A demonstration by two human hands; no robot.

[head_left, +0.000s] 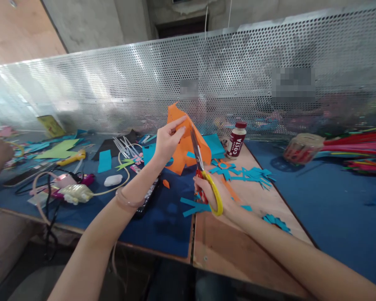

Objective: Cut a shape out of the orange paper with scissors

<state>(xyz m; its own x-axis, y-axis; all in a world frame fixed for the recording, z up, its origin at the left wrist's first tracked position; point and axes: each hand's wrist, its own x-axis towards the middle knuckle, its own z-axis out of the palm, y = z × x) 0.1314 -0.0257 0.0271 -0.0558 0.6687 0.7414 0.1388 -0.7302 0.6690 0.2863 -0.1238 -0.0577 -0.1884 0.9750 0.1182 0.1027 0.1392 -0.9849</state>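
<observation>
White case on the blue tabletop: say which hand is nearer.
Left. The left hand, holding orange paper, is raised to the right of the white case; the right hand, on the scissors, is farther right.

I see the tall perforated metal panel (113, 83) behind the bench (316, 205). On the bench, the cylindrical capped bottle (236, 141) stands behind flat cut-paper shapes (253, 174); the rounded plastic case (113, 180) lies left, the round tin (302, 149) right.

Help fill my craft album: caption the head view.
Left hand holding up orange paper, right hand gripping scissors, with blue cutouts on the table.
</observation>
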